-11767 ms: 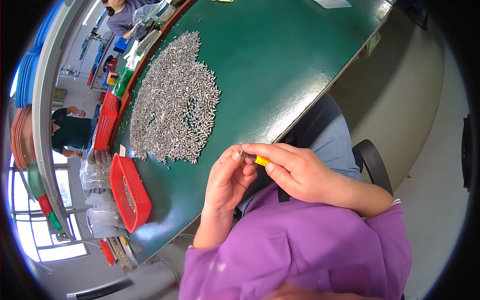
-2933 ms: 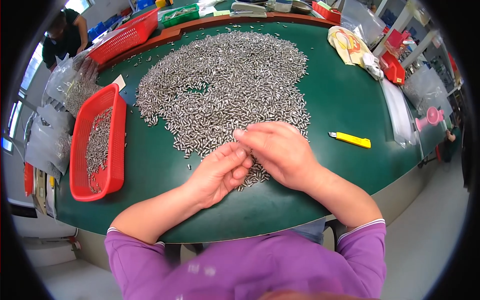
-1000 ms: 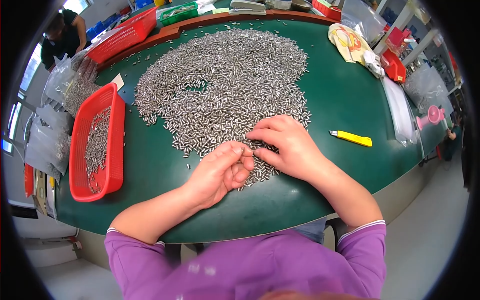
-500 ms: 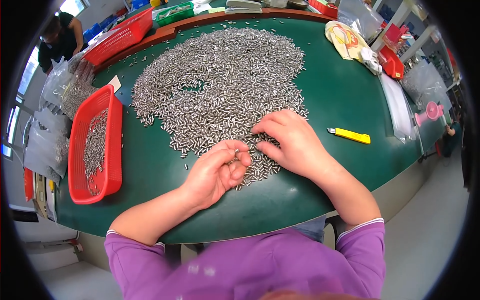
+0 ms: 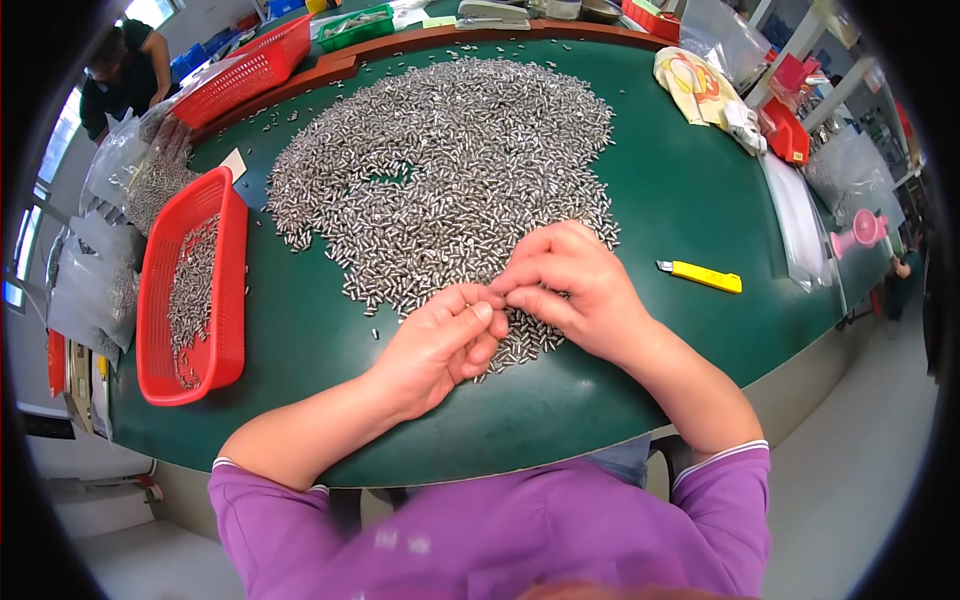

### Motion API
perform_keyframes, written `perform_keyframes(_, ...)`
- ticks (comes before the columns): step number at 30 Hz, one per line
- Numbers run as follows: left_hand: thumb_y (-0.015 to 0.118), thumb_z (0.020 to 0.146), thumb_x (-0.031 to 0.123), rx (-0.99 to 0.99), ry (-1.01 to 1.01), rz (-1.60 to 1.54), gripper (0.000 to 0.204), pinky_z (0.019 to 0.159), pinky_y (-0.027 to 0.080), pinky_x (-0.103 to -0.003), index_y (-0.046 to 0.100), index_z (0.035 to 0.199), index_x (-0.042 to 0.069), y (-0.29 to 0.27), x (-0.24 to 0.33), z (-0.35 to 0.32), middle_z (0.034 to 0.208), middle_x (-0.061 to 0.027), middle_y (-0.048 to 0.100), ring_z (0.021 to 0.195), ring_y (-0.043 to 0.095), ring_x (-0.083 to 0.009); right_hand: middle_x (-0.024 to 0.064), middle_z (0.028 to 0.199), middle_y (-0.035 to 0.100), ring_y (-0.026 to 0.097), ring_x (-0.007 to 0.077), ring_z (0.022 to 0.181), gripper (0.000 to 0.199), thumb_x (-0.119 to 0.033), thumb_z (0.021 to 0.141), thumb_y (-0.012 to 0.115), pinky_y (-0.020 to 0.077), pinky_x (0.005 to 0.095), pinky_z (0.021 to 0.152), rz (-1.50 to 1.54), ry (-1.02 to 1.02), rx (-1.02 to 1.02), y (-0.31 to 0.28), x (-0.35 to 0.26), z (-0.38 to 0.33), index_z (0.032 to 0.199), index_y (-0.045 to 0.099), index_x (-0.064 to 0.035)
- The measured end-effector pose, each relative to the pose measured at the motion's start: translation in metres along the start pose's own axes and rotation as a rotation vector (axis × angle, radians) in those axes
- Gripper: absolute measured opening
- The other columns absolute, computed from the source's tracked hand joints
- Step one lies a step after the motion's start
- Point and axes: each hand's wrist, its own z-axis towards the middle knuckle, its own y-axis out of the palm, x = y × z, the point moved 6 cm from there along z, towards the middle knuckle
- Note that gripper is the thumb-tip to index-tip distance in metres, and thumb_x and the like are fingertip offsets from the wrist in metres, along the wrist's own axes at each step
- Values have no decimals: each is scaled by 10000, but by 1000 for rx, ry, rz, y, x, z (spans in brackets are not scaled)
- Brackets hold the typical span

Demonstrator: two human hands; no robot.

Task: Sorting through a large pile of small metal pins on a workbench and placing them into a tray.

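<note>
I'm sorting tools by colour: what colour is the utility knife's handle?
Yellow; the utility knife's handle shows in the head view.

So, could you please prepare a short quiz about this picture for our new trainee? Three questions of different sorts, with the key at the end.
1. True or false: the yellow cutter lies to the right of the pile of small metal pieces.

2. What does the red basket nearest the left hand hold?
A) A folded cloth
B) Small metal pieces
C) A stapler

3. How do the fingertips of the left hand and the right hand stand to each other, and over what?

Key: 1. True. 2. B. 3. Close together, over the near part of the pile.
</note>
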Motion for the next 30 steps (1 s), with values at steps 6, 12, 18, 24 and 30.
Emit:
perform_keyframes(6, 581, 962, 161, -28, 22, 26, 173, 546, 387, -200, 510, 1095, 77, 1, 0, 0, 905, -16, 586, 657, 470, -59, 14, 928, 625, 584, 206, 892, 150, -93, 776, 734, 455, 338, 796, 156, 11, -27, 11, -3, -4, 924, 714, -104)
perform_keyframes(12, 586, 961, 168, -42, 16, 23, 179, 534, 384, -196, 509, 1091, 73, -1, -1, 0, 890, -20, 589, 649, 471, -57, 23, 974, 615, 569, 227, 929, 180, -142, 829, 689, 456, 356, 814, -4, -110, -40, 6, -12, -4, 1008, 703, -122)
perform_keyframes(18, 547, 981, 211, -43, -2, -15, 176, 530, 377, -203, 533, 1080, 65, -2, 0, 2, 883, -26, 586, 644, 467, -74, 110, 1104, 616, 566, 308, 1044, 360, -129, 811, 679, 469, 405, 907, -110, 66, -53, 0, -2, -3, 1163, 629, -76)
perform_keyframes(24, 476, 1009, 251, -28, -39, -55, 219, 551, 389, -218, 554, 1079, 60, -3, -3, 1, 884, -27, 581, 658, 470, -94, 74, 922, 634, 583, 282, 898, 228, -108, 754, 707, 480, 387, 815, -326, 145, -202, -1, 21, -8, 977, 681, -71)
perform_keyframes(30, 462, 1007, 234, -19, -34, -49, 219, 577, 396, -227, 547, 1101, 55, -4, -2, 2, 899, -31, 578, 675, 477, -100, 91, 817, 618, 583, 307, 816, 82, -80, 763, 664, 483, 417, 733, -310, 76, -100, 5, 21, -9, 838, 637, -64)
